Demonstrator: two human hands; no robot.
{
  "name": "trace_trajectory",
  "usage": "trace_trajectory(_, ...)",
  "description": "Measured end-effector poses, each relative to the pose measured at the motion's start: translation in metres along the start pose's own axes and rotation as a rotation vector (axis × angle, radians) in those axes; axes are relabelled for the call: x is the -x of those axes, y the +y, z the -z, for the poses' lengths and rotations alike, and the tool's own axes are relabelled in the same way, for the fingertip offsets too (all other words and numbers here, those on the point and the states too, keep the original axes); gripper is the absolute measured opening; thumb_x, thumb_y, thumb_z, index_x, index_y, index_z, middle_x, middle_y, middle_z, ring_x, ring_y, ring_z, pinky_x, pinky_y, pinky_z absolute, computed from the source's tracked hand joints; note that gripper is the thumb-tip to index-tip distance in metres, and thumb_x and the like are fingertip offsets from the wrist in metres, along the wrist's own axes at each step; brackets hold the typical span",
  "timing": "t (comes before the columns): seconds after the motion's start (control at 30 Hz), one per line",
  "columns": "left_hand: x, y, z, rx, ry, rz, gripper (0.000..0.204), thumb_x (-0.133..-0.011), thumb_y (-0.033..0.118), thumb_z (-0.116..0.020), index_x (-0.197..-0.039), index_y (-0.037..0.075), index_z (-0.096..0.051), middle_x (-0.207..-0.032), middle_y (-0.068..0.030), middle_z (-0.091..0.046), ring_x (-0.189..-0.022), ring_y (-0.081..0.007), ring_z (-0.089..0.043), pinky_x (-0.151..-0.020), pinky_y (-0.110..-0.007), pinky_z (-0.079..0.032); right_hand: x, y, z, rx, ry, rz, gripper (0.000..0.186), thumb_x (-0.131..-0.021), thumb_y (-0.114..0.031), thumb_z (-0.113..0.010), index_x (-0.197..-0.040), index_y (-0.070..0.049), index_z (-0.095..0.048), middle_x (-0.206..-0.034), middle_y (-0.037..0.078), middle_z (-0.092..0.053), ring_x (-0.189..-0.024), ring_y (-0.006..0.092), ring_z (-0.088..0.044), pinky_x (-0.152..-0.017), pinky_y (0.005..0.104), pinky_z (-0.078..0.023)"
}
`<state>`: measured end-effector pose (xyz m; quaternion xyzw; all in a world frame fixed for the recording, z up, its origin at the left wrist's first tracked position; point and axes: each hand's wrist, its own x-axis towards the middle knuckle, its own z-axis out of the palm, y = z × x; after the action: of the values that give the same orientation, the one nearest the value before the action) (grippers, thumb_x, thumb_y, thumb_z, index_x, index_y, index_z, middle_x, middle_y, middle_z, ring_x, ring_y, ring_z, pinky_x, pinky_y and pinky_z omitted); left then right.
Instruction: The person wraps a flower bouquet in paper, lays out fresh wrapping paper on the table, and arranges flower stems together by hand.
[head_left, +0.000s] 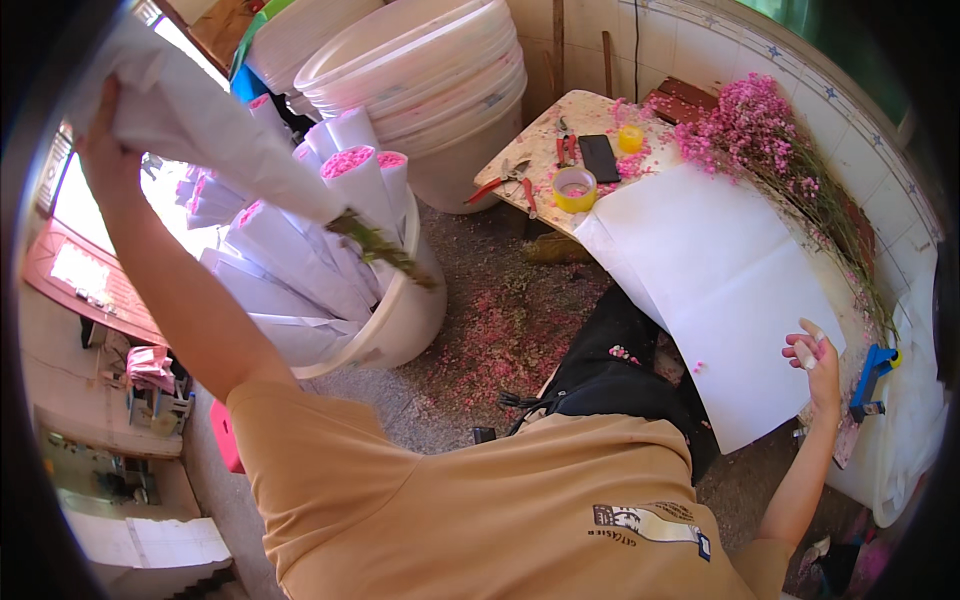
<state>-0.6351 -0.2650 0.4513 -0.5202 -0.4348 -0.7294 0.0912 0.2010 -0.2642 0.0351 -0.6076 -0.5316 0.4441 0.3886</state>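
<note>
My left hand [110, 135] is raised at upper left, gripping a white paper-wrapped bundle [215, 135] with green stems [375, 250] poking from its lower end. Beneath it, a white tub [395, 340] holds several upright wrapped bundles with pink flowers [350, 162]. My right hand [815, 355] is at the right, fingers apart and slightly curled, holding nothing, with pale coverings on some fingers. It is over the edge of large white paper sheets [720, 300] on the worktable [525, 140], near a blue tape dispenser [870, 385].
The table also bears pruning shears [510, 175], a tape roll [572, 190], a black phone [598, 158] and loose pink flower sprigs [740, 125]. Stacked white tubs [420, 80] stand behind. Pink petals litter the floor [500, 340]. A red stool [225, 435] is at lower left.
</note>
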Motion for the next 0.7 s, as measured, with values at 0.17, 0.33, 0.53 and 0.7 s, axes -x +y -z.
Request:
trace_trajectory(0.17,0.015,-0.006,0.058,-0.653,0.292,-0.236,0.109,-0.068,0.037,-0.095,-0.151,-0.003,-0.037,-0.145,-0.0212,-0.052,-0.127,-0.0376,-0.057,-0.105,-0.046,-0.051,-0.017,-0.008,-0.016,0.026,-0.068,0.024,0.052,-0.097,-0.016,-0.062,-0.145,-0.001,-0.049,-0.110,0.010,-0.069,-0.091,0.0154,-0.067,-0.079,0.0275,-0.051)
trace_trajectory(0.33,0.086,-0.077,0.058,-0.819,0.323,-0.155,0.115,-0.068,0.047,-0.092,-0.153,-0.002,-0.031,-0.147,-0.0247,-0.049,-0.132,-0.0411,-0.053,-0.110,-0.044,-0.045,-0.016,-0.006,-0.019,0.046,-0.087,-0.001,0.053,-0.096,-0.014,-0.062,-0.145,0.000,-0.049,-0.110,0.010,-0.069,-0.091,0.0161,-0.068,-0.080,0.0279,-0.050)
trace_trajectory(0.53,0.199,-0.208,0.075,-0.605,0.130,0.165,0.113,-0.072,0.021,-0.090,-0.157,-0.006,-0.021,-0.149,-0.0277,-0.044,-0.135,-0.0402,-0.049,-0.114,-0.046,-0.038,0.006,0.005,-0.023,0.036,-0.091,-0.090,0.053,-0.095,-0.014,-0.064,-0.144,0.002,-0.049,-0.109,0.011,-0.070,-0.091,0.0165,-0.068,-0.080,0.0281,-0.050)
trace_trajectory(0.7,0.304,-0.198,-0.037,-0.524,0.118,0.062,0.064,-0.089,0.004,-0.067,-0.149,0.002,-0.043,-0.132,-0.0141,-0.061,-0.123,-0.0253,-0.058,-0.106,-0.040,-0.043,0.048,0.034,-0.006,-0.061,0.052,-0.167,0.052,-0.095,-0.017,-0.067,-0.141,0.003,-0.051,-0.106,0.012,-0.070,-0.089,0.0166,-0.068,-0.077,0.0285,-0.051)
